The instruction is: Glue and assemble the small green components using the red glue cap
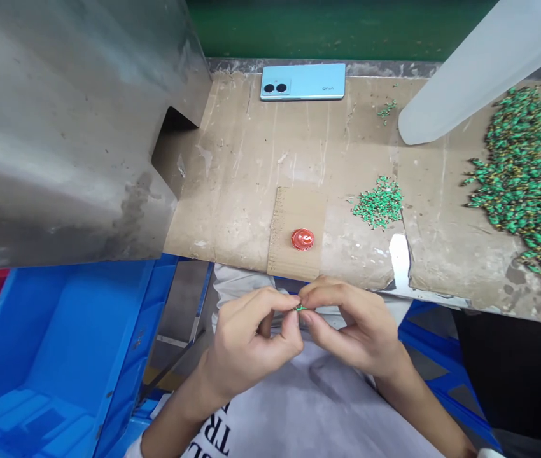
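My left hand point(263, 331) and my right hand point(351, 324) meet just off the table's front edge, above my lap. Thumb and forefinger of each hand pinch a tiny green part point(300, 308); the fingertips cover most of it, so its exact kind is unclear. In front of my hands a red oval thing point(303, 239), glossy on top, sits on a small cardboard strip point(294, 203). To its right lies a small pile of tiny green pieces point(379, 203). Farther right is a large heap of green parts with brass-coloured ends point(531, 184).
A light blue phone point(303, 83) lies at the back of the cardboard-covered table point(232, 191). A white post-like thing point(480, 70) slants in at right. At left stands a metal housing point(74, 127), with a blue bin point(84, 318) below it. Few green bits point(387, 111) lie near the post.
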`<action>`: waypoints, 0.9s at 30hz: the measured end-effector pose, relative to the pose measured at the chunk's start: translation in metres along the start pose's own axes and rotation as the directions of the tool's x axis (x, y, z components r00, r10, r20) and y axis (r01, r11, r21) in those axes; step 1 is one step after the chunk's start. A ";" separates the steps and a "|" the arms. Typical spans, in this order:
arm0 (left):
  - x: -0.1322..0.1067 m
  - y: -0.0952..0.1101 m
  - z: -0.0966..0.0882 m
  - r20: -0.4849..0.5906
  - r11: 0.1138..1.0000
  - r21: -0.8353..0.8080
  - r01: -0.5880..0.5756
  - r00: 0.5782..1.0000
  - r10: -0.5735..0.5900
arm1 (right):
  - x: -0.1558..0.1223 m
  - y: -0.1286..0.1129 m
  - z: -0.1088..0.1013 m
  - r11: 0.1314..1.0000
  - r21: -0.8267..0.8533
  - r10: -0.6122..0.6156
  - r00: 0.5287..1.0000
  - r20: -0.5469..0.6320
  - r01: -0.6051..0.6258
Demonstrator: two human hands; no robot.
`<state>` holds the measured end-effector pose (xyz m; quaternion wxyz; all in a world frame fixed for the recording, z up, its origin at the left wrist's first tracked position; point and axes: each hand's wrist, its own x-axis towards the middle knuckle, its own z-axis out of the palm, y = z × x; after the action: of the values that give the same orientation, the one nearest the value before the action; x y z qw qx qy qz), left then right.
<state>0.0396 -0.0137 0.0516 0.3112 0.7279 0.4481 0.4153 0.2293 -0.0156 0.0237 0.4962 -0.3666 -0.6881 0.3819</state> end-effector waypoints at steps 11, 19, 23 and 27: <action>0.005 -0.010 0.007 -0.018 0.985 -0.161 0.067 0.997 -0.071 | -0.008 0.002 0.003 0.979 0.140 0.147 0.989 0.019 -0.148; 0.007 -0.016 0.005 0.003 0.978 -0.209 0.020 1.000 -0.020 | -0.008 -0.002 0.007 0.988 0.085 0.130 0.991 -0.032 -0.127; 0.001 -0.019 0.008 0.009 0.975 -0.220 -0.016 1.000 0.018 | -0.010 0.003 0.003 0.994 0.077 0.078 0.997 -0.013 -0.077; -0.003 -0.018 0.008 0.111 0.952 -0.225 0.206 0.976 -0.185 | -0.008 0.004 0.001 0.995 0.068 0.082 0.996 -0.028 -0.080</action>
<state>0.0389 -0.0096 0.0323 0.4544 0.6556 0.4514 0.4000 0.2308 -0.0215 0.0169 0.5030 -0.3834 -0.6519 0.4185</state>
